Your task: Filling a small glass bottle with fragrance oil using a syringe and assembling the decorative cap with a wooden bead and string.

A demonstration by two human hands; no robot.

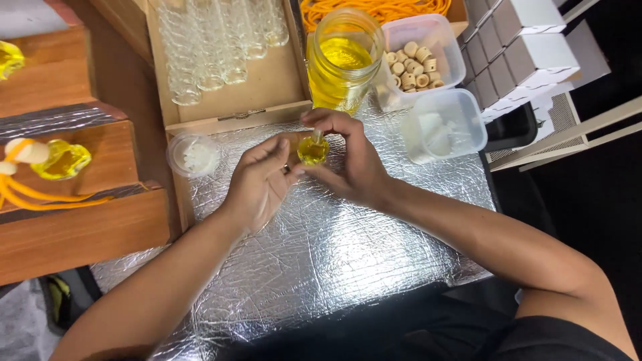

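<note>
At the far left we see a filled little bottle (63, 160) of yellow liquid with a wooden stopper and orange cord lying on a wooden step (80, 234). Next comes a small round clear lid (194, 155) on the foil-covered worktop (321, 247), below a wooden tray (267, 80) of empty glass bottles. Our left hand (257, 184) cups and pinches a small glass bottle (312, 150) of yellow liquid, held just above the worktop's middle. Our right hand (351, 157) meets it there, its grip pressed together on something pale at the bottle's neck; what it is we cannot tell. Behind stands an open jar (342, 63) of yellow liquid, then a clear tub of wooden stoppers (414, 63), and a second clear tub (445, 124) at the right.
</note>
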